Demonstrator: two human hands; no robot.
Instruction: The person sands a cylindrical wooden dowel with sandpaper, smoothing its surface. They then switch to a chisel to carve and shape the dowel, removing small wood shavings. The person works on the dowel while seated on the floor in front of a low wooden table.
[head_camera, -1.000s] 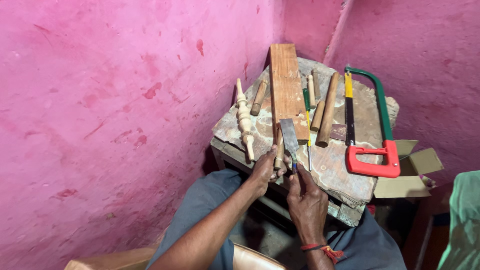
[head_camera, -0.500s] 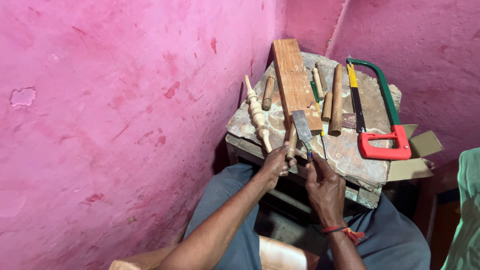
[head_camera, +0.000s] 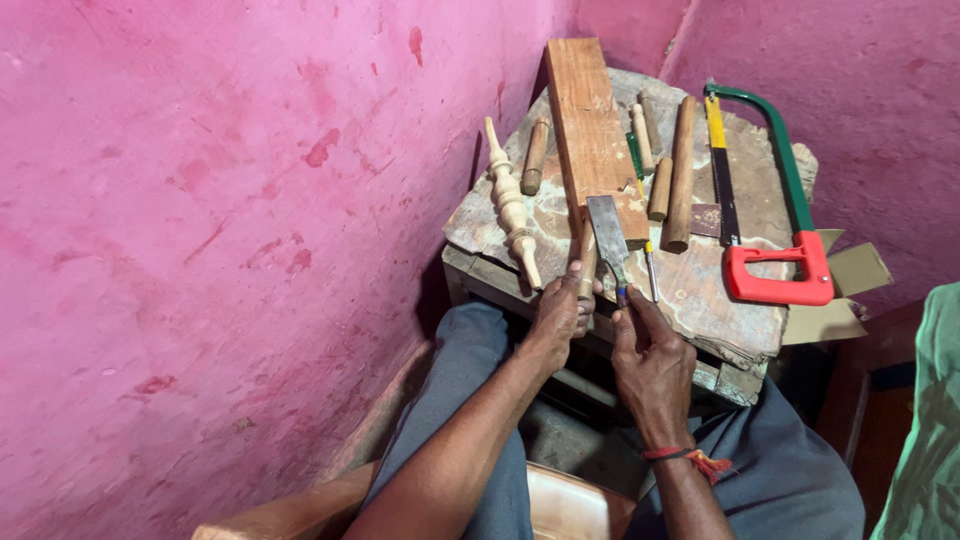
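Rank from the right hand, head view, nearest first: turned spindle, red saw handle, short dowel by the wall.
From the right hand:
1. Turned spindle, up and left, near the bench's front edge.
2. Red saw handle, right side.
3. Short dowel, far left, beside the plank.

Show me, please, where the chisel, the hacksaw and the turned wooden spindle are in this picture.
chisel (head_camera: 607, 232), head view, on the flat metal blade.
hacksaw (head_camera: 778, 275), head view, on the red handle.
turned wooden spindle (head_camera: 510, 200), head view, on the middle of its pale carved shaft.
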